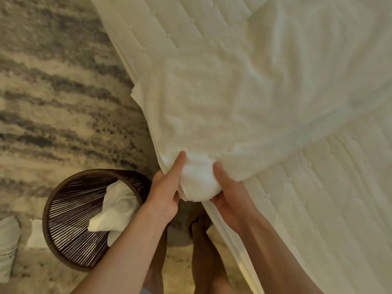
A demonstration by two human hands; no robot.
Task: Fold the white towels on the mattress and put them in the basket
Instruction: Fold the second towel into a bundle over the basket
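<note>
A large white towel (pixel 222 102) lies spread over the edge of the quilted mattress (pixel 331 198). Its near end is bunched into a wad at the mattress edge. My left hand (pixel 166 188) grips that wad from the left, thumb under it and forefinger stretched along the cloth. My right hand (pixel 230 192) holds the same wad from the right, thumb on top and fingers curled beneath. The dark woven basket (pixel 63 219) stands on the floor to the left of my left forearm. A crumpled white towel (pixel 115 211) lies inside it against the near wall.
A beige and grey streaked rug (pixel 53 92) covers the floor left of the mattress. My bare feet (pixel 199 228) stand between basket and mattress edge. Some pale striped fabric (pixel 7 247) lies at the far left edge of view.
</note>
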